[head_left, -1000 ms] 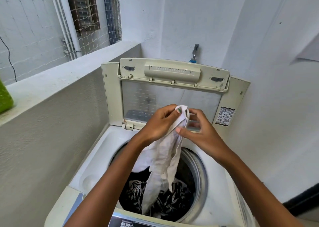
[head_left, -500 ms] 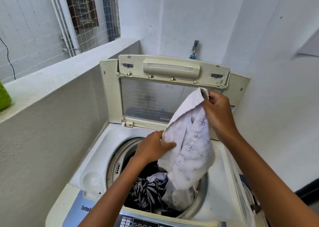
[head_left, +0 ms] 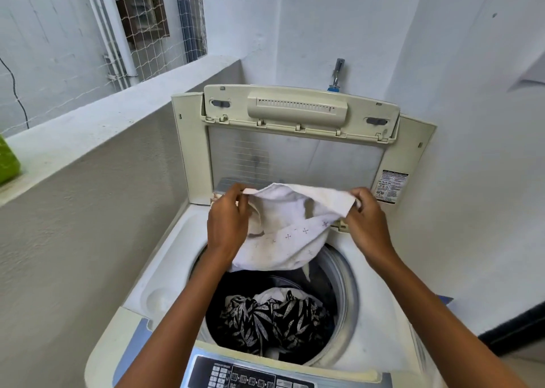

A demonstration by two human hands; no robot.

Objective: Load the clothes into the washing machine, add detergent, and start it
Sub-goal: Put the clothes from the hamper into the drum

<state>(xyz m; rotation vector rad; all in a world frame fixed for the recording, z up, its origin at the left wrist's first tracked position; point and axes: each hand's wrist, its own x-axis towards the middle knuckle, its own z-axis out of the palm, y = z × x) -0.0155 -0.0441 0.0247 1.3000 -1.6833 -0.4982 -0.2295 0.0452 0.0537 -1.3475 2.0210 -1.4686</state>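
A white top-loading washing machine [head_left: 380, 305] stands with its lid [head_left: 298, 148] raised against the back wall. Inside the drum lie a black-and-white leaf-print garment [head_left: 265, 320] and some white cloth. Above the drum opening I hold a white garment with small cross marks [head_left: 283, 231] stretched between both hands. My left hand [head_left: 228, 219] pinches its left edge and my right hand [head_left: 367, 222] pinches its right edge. The control panel [head_left: 241, 374] is at the near edge. No detergent is in view.
A grey plastered half-wall with a ledge [head_left: 88, 140] runs along the left, with a green object [head_left: 8, 163] on it. A tap [head_left: 337, 73] sticks out of the back wall above the lid. White walls close in behind and on the right.
The white garment was lifted out of the drum and is now spread wide between both hands above the opening. My left hand moved up and left, my right hand moved lower.
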